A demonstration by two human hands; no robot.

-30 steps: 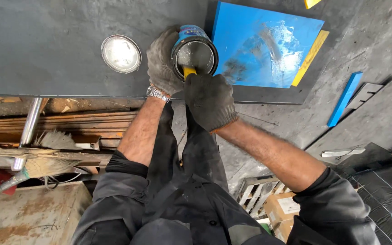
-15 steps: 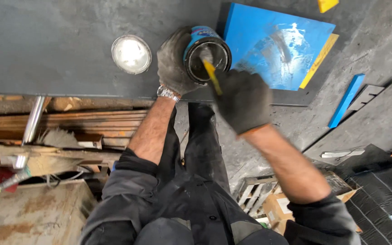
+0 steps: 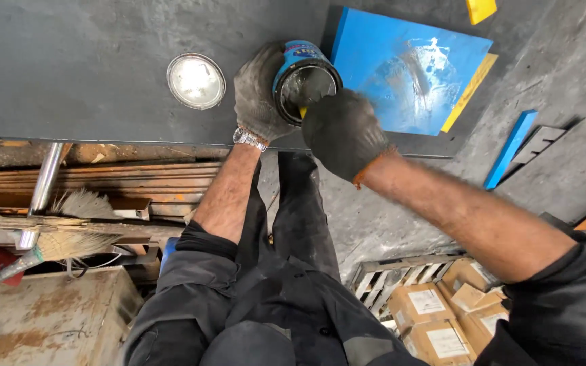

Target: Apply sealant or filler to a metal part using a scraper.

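Open paint can (image 3: 304,80), round, blue outside with a dark wet inside, stands on the dark grey bench near its front edge, tipped slightly toward the viewer. A yellow stick (image 3: 302,111) pokes out at the can's rim, mostly hidden. The can's round metal lid (image 3: 196,81) lies flat nearby, shiny side up.

My right hand (image 3: 344,132) has dropped back over the can (image 3: 304,81), hiding most of the yellow stick (image 3: 302,112).
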